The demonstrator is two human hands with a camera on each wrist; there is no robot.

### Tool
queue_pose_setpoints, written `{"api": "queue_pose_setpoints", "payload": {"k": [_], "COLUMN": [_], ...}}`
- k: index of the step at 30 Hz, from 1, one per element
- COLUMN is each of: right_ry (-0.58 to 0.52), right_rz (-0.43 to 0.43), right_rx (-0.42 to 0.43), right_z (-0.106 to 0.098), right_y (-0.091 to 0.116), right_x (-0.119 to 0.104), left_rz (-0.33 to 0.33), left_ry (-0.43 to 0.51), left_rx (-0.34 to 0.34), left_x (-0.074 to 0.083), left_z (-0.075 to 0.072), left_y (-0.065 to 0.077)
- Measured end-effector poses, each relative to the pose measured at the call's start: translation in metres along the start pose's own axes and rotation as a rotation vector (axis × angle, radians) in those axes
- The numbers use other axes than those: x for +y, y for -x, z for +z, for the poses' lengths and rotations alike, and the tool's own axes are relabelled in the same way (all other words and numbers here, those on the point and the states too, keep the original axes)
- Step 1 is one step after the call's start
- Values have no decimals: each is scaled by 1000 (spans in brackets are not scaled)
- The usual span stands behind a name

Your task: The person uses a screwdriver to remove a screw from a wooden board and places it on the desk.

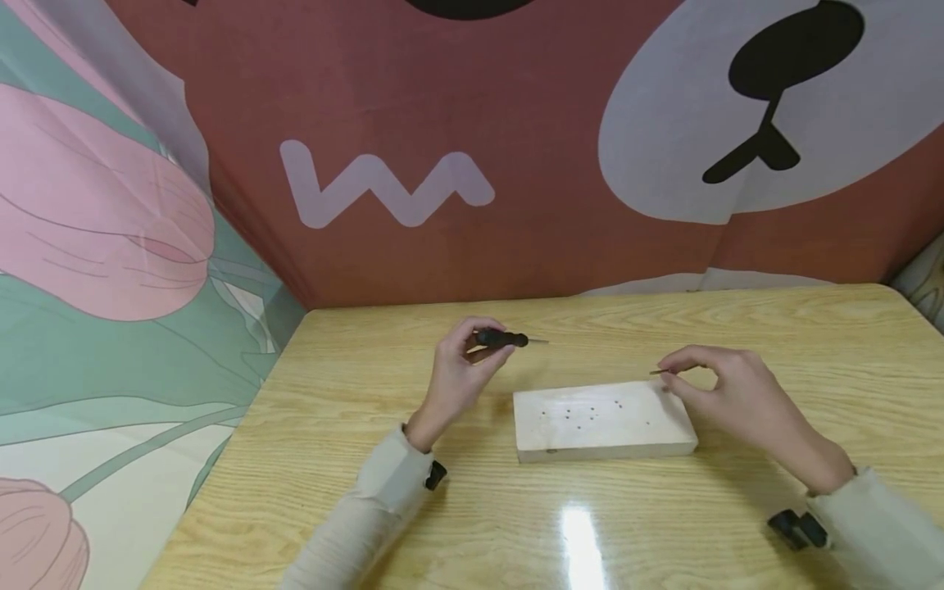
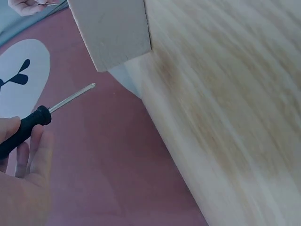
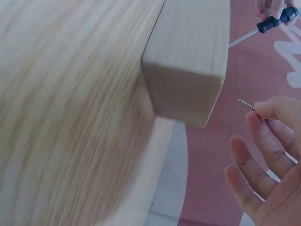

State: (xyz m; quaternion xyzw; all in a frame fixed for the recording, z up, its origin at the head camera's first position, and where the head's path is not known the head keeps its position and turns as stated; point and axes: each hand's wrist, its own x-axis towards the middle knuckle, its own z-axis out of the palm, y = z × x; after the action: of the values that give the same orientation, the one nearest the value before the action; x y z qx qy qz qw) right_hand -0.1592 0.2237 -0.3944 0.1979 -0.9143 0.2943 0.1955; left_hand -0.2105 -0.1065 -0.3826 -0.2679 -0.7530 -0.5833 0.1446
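Note:
My left hand [image 1: 465, 369] grips a screwdriver [image 1: 501, 338] by its black handle, its metal shaft pointing right over the table. In the left wrist view the screwdriver [image 2: 26, 132] shows a flattened tip near the block's end. Between thumb and index finger my right hand [image 1: 726, 389] pinches a screw [image 3: 245, 104], its threaded point sticking out to the left. This hand is at the far right corner of a pale wooden block [image 1: 605, 418]. Several small dark holes or screw heads dot the block's top face.
The block lies flat on a wood-grain table [image 1: 369, 410]. Behind the table hangs a reddish cloth [image 1: 531, 246] with a cartoon face, and a floral cloth [image 1: 111, 213] hangs at the left. Black straps with small devices [image 1: 798, 529] sit at both wrists.

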Motion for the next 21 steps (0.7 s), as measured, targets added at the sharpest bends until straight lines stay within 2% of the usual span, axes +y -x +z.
{"api": "queue_pose_setpoints", "payload": {"k": [6,11,17,21], "right_ry": [-22,-51,-49,-10], "right_rz": [45,48,28,15], "right_rx": [-29,-52,-64,-59], "right_z": [-4,-6,-6,-6], "right_y": [1,0,-2,-5], "right_x": [12,20,28,32], "left_rz": [-58,-76,-71,-55], "left_ry": [-31,-67,-60,-61], "left_rx": [7,2,-34,-62], "left_x": [-2,-7,-14,-18], "left_z": [-1,-1,-1,0], "left_y": [-3,-4,-7,-10]}}
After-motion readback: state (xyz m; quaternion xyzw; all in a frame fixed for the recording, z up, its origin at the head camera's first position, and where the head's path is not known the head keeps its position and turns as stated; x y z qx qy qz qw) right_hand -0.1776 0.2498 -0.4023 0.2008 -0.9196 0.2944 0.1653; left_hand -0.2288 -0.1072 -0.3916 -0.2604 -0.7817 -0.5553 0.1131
